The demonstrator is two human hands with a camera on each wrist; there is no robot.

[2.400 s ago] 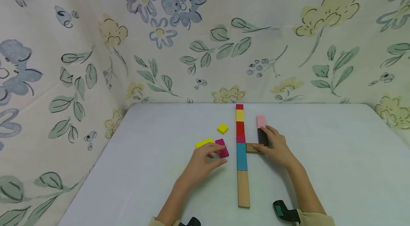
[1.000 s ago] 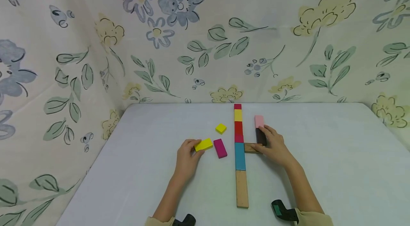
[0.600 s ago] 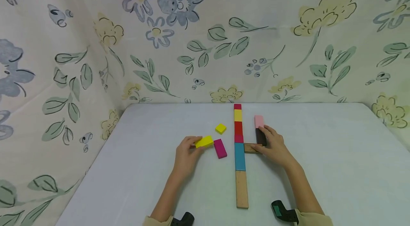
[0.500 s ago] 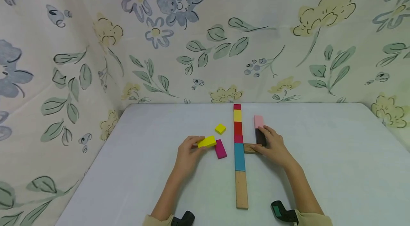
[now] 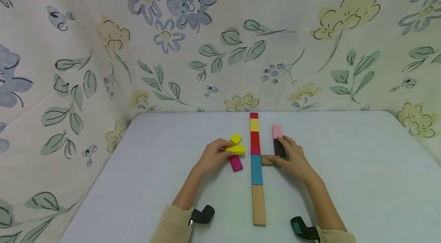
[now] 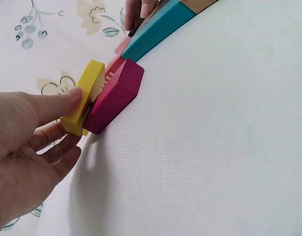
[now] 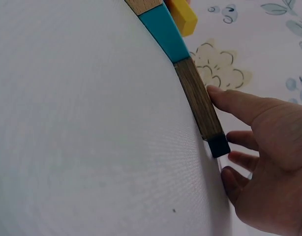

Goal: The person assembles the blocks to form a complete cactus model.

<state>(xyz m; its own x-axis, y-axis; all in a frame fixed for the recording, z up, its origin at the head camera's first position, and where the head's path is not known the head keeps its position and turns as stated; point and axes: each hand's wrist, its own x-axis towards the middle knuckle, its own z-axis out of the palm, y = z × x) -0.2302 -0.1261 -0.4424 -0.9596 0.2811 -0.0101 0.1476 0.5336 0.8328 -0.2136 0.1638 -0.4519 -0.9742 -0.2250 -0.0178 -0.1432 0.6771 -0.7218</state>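
In the head view my left hand (image 5: 216,155) pinches a yellow block (image 5: 236,150) between thumb and fingers. The left wrist view shows this yellow block (image 6: 86,96) raised beside a magenta block (image 6: 115,96), overlapping it. A small yellow block (image 5: 236,139) lies just behind. My right hand (image 5: 293,157) rests its thumb on a dark brown wooden block (image 5: 268,160), its fingers touching a black block (image 5: 279,148). A pink block (image 5: 276,131) continues the black one away from me. The brown block's left end meets a blue block (image 5: 256,169).
The blue block belongs to a straight row: a light wood block (image 5: 258,204) nearest me, then red blocks (image 5: 255,139), a yellow block (image 5: 254,124) and a small red block (image 5: 253,115) at the white table's (image 5: 361,181) far edge. Floral cloth (image 5: 220,44) hangs behind.
My left hand took hold of the longer yellow block and has carried it rightward over the magenta block, towards the row. The right hand stays at the brown and black blocks.
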